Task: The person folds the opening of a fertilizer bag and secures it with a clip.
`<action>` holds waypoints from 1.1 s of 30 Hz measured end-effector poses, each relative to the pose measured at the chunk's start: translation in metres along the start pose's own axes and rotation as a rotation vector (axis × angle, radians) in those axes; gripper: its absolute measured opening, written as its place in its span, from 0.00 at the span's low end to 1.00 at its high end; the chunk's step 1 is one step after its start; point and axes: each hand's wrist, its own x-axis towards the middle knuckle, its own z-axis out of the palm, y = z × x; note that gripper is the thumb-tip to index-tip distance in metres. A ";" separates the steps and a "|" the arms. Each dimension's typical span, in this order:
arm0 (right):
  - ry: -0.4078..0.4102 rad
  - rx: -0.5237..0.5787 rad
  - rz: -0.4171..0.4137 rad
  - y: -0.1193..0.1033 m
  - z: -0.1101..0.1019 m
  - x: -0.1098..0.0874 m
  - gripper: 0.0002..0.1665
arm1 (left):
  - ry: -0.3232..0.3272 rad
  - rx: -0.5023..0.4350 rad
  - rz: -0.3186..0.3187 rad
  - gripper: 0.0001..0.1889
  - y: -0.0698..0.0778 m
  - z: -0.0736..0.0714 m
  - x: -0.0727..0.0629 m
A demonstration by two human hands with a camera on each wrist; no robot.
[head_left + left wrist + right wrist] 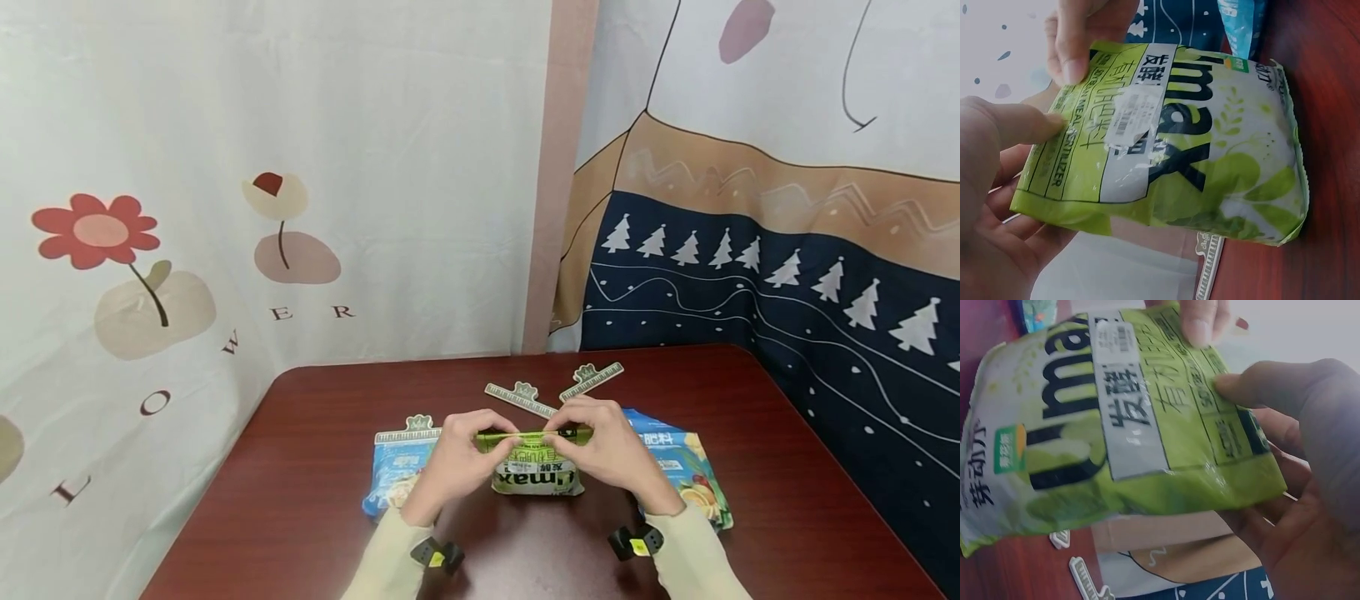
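Note:
A green and white fertilizer bag (536, 482) stands on the dark red table between both hands, its printed front towards me. My left hand (463, 457) pinches the bag's top edge near its left side, thumb in front and fingers behind. On the other side my right hand (609, 448) pinches the same edge in the same way. The left wrist view shows the bag's top flat between thumb (1029, 125) and fingers, with a white barcode sticker (1132, 119) on the front. In the right wrist view the thumb (1260, 378) presses the printed green band.
Left of the hands stands a blue bag (390, 467) with a ruler-marked clip (412, 432) along its top. A blue and green bag (693, 479) lies at the right, partly behind the right hand. Two similar clips (517, 398) (592, 382) lie behind the fertilizer bag. Printed curtains (420, 208) border the table.

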 end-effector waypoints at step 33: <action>-0.027 0.027 0.070 0.009 -0.012 0.000 0.03 | -0.090 -0.164 -0.190 0.05 -0.006 -0.015 0.001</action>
